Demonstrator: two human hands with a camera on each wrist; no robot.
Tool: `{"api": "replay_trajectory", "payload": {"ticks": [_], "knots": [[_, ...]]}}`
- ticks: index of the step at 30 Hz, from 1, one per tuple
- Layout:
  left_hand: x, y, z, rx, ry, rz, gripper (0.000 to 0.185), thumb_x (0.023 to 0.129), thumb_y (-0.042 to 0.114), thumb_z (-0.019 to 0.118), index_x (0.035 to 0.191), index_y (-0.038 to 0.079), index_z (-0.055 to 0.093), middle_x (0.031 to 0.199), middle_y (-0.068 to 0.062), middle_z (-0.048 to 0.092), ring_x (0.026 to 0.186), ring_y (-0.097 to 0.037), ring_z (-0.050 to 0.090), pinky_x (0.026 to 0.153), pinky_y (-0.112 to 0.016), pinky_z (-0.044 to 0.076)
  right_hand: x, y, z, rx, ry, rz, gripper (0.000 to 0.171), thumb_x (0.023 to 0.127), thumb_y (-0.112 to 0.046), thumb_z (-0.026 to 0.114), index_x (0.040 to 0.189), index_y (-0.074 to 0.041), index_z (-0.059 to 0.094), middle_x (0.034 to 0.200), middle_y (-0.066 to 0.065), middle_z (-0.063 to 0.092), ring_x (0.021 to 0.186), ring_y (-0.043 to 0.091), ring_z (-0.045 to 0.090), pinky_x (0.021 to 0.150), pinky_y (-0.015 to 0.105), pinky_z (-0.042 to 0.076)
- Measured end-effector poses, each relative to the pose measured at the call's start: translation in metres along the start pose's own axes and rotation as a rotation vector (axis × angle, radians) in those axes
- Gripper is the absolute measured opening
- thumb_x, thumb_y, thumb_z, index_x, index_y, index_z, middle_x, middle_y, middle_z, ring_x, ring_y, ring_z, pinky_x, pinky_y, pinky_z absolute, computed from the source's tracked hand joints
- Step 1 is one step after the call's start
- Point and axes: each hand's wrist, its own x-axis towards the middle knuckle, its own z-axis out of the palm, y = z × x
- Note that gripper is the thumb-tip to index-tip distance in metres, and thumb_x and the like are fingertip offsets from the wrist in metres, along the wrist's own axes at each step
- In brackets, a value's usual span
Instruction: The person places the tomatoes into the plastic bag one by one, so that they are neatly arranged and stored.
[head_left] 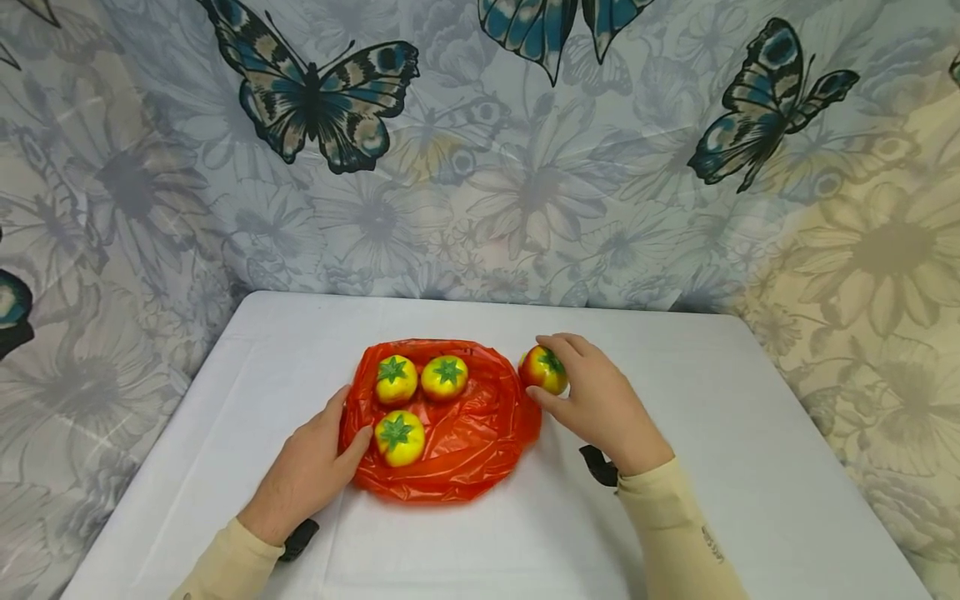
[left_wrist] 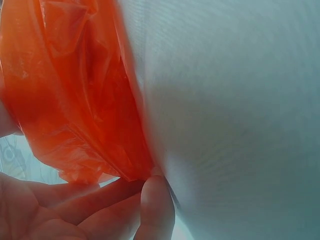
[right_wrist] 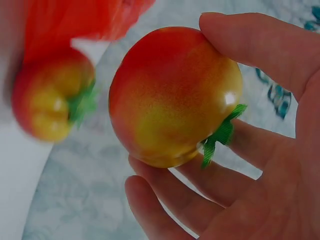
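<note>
In the head view, a red plastic bag point(head_left: 480, 425) lies spread on the white table with its rim turned up. Three yellow tomatoes point(head_left: 400, 438) with green leafy tops sit in its left half. My left hand point(head_left: 307, 467) holds the bag's left rim, thumb on the inner side; in the left wrist view, its fingers point(left_wrist: 157, 205) meet the bag's edge. Just off the right rim, my right hand point(head_left: 592, 400) grips a red-and-yellow tomato point(right_wrist: 170, 100) between thumb and fingers. The right wrist view also shows a blurred tomato point(right_wrist: 52, 97) by the red plastic.
The white table point(head_left: 750, 467) extends on both sides of the bag. Behind it and at the sides hangs a cloth point(head_left: 540, 192) printed with flowers and butterflies. Black straps point(head_left: 598, 465) show at the wrists.
</note>
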Motion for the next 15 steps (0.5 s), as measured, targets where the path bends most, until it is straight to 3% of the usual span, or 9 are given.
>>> {"api": "replay_trajectory", "payload": {"ticks": [15], "knots": [[0.000,-0.001,0.001,-0.014,0.016,0.020,0.078,0.109,0.040,0.061,0.169,0.001,0.029,0.159,-0.024,0.056,0.137,-0.043,0.065,0.105,-0.061,0.060,0.003,-0.051,0.036,-0.013,-0.079,-0.166,0.069,0.093,-0.035,0.086,0.153,-0.017,0.060,0.149,0.005,0.063,0.135,0.029,0.063,0.109,0.049,0.060]]}}
